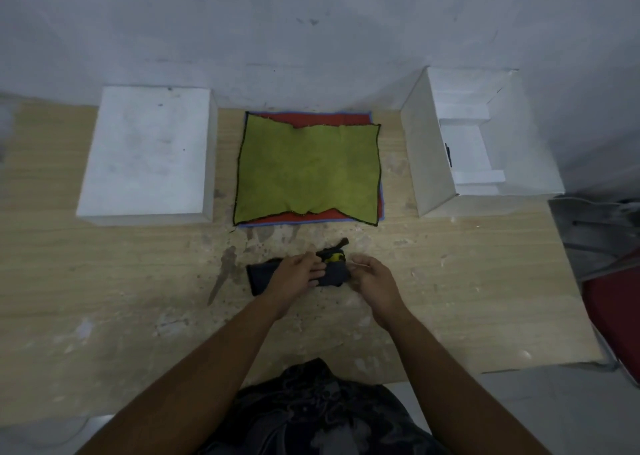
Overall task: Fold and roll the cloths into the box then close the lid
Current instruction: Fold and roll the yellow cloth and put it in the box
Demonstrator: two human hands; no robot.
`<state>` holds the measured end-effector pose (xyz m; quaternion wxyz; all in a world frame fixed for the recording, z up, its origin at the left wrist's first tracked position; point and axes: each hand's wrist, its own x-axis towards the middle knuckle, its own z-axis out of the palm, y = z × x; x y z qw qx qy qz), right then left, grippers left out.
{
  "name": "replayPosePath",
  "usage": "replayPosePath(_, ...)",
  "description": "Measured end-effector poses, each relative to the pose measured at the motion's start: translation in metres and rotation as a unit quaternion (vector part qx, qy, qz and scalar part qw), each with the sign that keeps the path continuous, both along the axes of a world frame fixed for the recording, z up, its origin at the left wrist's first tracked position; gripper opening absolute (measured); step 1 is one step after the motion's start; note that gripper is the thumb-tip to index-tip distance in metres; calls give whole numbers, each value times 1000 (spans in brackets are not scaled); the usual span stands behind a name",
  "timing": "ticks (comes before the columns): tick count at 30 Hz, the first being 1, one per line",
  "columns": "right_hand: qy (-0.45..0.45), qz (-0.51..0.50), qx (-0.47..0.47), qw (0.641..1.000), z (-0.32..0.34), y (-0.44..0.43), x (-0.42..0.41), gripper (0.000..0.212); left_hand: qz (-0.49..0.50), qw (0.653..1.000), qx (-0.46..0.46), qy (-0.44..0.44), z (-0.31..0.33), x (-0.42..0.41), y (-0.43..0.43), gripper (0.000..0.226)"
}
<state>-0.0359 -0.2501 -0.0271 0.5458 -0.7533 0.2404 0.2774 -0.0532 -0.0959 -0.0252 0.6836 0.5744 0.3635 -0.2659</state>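
A dark grey cloth [263,274], folded into a narrow strip with a yellow-and-black patch at its right end, lies on the wooden table [104,281] in front of me. My left hand [294,274] presses on the strip's middle. My right hand [372,278] curls around its right end, where the cloth bunches up. Behind it a green cloth [308,170] lies flat on top of a red cloth [332,118] and a blue one whose edges show. The open white box [429,164] stands at the back right. Its white lid [149,153] lies at the back left.
A grey wall rises right behind the table. A dark chair frame [595,226] and something red [616,302] stand past the table's right edge. Stains mark the wood near the cloth.
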Motion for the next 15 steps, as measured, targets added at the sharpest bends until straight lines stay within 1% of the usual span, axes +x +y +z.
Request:
replayPosePath(3,14,-40,54,998,7,3,2,25,6,1000,-2,6,0,-1,3,43)
replayPosePath(5,14,-54,77,996,11,6,3,30,-2,1000,1,4,1,-2,7,44)
replayPosePath(8,36,-56,91,994,12,15,3,36,-9,1000,6,0,0,-6,16,45)
replayPosePath(12,43,-24,92,995,13,29,3,34,-34,999,32,-18,2,-12,26,38)
replayPosePath(15,40,30,78,996,13,38,1,37,-69,994,72,-35,3,-18,35,47)
